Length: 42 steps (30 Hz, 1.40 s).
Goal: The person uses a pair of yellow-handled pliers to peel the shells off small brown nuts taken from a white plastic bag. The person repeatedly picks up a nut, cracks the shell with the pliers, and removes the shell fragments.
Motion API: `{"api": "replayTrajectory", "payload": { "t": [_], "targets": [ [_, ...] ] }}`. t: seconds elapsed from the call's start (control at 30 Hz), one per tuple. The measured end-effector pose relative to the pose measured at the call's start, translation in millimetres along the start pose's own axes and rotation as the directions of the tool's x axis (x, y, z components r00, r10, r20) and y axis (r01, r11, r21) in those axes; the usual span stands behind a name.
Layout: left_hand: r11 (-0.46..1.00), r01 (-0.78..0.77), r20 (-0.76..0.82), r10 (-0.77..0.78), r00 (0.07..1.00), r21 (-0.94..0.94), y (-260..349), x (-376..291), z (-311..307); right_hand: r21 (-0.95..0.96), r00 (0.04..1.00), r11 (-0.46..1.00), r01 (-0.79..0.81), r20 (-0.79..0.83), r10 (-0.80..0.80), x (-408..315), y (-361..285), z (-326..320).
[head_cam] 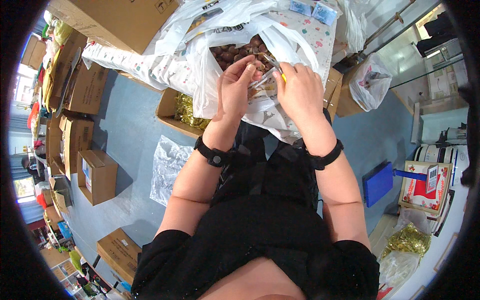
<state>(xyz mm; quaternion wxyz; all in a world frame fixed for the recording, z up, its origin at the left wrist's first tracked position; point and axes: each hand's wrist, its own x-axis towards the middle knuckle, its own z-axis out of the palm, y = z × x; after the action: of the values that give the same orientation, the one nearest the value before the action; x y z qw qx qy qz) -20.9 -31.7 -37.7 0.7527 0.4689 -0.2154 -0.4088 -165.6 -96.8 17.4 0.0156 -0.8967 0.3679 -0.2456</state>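
Note:
My left hand (236,80) pinches a small brown-and-pale piece (258,64) between thumb and fingers; it is partly hidden, and looks like one of the round dark-brown chestnut-like pieces (230,55) in the white plastic bag (204,75). My right hand (302,86) grips a cutting tool (275,64) with a metal blade and a yellow handle. The tool's tip points towards the piece in my left hand; I cannot tell whether they touch. Both hands are over the bag's opening. Brown scraps (262,91) lie below them, beside a clear plastic edge.
A patterned tablecloth (315,35) covers the table, with a large carton (112,22) at its left. Under the near edge stands a box of gold tinsel (189,110). A lined bin (369,82) is at the right. Clear plastic (168,165) lies on the floor.

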Motion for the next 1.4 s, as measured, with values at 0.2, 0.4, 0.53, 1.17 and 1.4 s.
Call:
{"api": "replayTrajectory", "payload": {
  "t": [0.2, 0.4, 0.53, 1.17, 1.4],
  "targets": [
    [0.996, -0.012, 0.027, 0.014, 1.0, -0.085, -0.7, -1.0, 0.4, -0.035, 1.0, 0.999, 0.02, 0.012, -0.019, -4.9, -2.8, -4.5],
    [0.99, 0.036, 0.028, -0.032, 0.999, -0.135, 2.3, -2.9, 1.7, -0.026, 0.999, 0.999, 0.046, -0.003, -0.046, -10.9, -5.7, -10.5],
    [0.985, 0.051, 0.028, -0.047, 0.998, -0.166, 1.8, -2.4, 1.1, 0.011, 0.999, 0.999, 0.049, -0.016, -0.049, -13.3, -6.5, -10.5],
    [0.997, -0.032, -0.083, 0.026, 0.996, -0.072, -3.4, -6.6, 7.2, -0.008, 0.999, 1.0, -0.003, -0.048, 0.003, -16.2, -6.1, 0.1],
    [0.998, 0.001, -0.058, 0.003, 0.998, 0.067, 2.2, -7.9, 8.3, 0.127, 1.0, 0.992, 0.0, -0.012, 0.002, -18.2, -2.7, -1.2]
  ]
}}
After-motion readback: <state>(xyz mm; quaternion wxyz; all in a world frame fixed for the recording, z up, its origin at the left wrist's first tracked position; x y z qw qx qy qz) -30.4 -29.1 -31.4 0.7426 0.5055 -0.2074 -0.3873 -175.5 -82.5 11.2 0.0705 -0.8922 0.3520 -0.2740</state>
